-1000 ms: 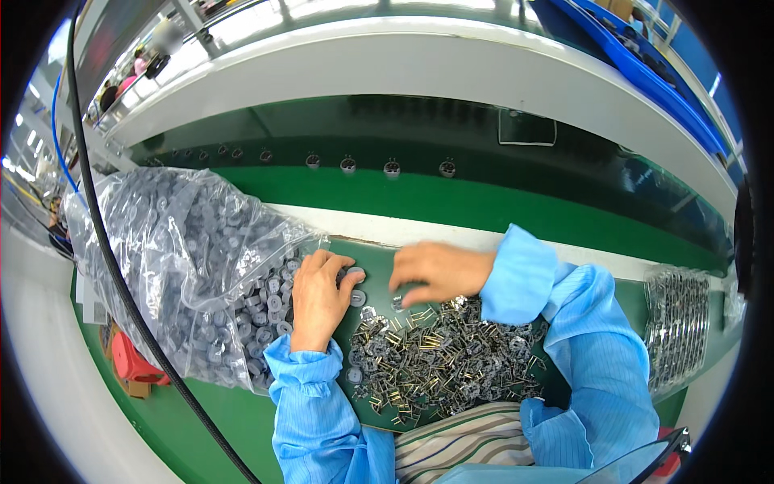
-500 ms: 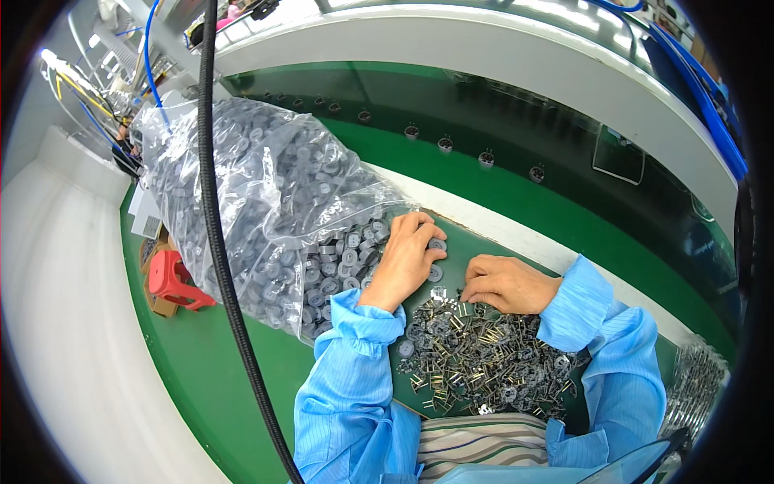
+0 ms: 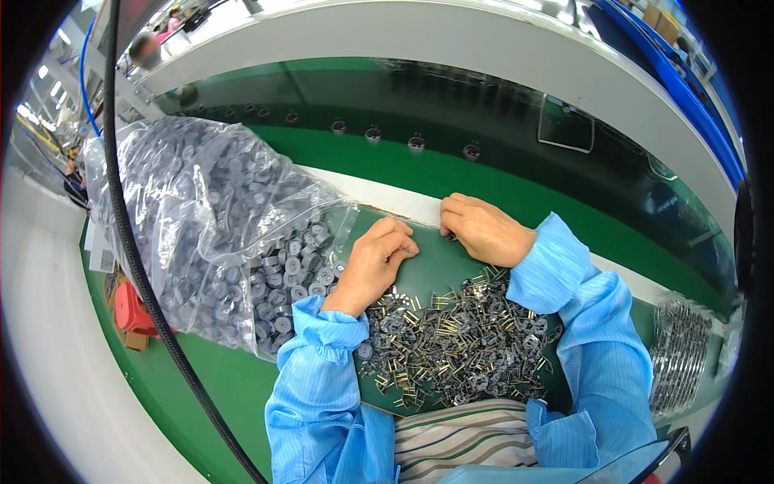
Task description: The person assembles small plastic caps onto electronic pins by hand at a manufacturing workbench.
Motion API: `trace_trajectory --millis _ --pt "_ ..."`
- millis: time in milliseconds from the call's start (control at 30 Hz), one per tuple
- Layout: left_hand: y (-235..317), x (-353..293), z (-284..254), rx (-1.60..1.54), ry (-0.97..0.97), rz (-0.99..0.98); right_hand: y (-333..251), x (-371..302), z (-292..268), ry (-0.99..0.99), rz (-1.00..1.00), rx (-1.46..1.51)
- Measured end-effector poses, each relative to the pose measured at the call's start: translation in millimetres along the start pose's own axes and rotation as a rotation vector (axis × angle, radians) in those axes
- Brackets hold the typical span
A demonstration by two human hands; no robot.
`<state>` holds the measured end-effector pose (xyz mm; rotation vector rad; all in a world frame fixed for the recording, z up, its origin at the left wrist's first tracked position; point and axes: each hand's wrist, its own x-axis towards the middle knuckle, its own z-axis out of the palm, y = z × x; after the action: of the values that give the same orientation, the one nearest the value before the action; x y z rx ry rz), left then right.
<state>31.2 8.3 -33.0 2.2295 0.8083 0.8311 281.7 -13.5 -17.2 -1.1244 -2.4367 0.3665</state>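
My left hand is closed, its fingers curled together above the green mat, close to the loose round grey plastic caps. Whatever it may hold is hidden. At the mat's far edge, my right hand pinches a small dark part, mostly covered by its fingers. Between my forearms lies a pile of small black parts with brass-coloured pins. The grey caps spill from the mouth of a large clear plastic bag on the left.
Beyond a white rail runs a green conveyor belt carrying a row of small round pieces. A black braided cable hangs across the left side. Stacked clear trays stand at right; a red stool is at left.
My right hand has moved from the pinned parts to the mat's far edge. My left hand has drawn away from the grey caps. The whole view has shifted.
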Motion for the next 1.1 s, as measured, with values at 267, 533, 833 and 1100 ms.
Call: trace_trajectory --millis 267,533,833,1100 --pt "3 -1 5 0.015 -0.148 0.132 2 -3 -4 -0.063 0.239 0.239" --pt "11 1 8 0.361 0.067 0.019 15 -2 9 0.034 0.311 0.288" --pt "9 1 11 0.234 -0.052 -0.012 -6 4 28 0.151 0.182 0.426" --pt "9 0 13 0.221 -0.055 -0.026 -7 2 34 0.126 0.162 0.340"
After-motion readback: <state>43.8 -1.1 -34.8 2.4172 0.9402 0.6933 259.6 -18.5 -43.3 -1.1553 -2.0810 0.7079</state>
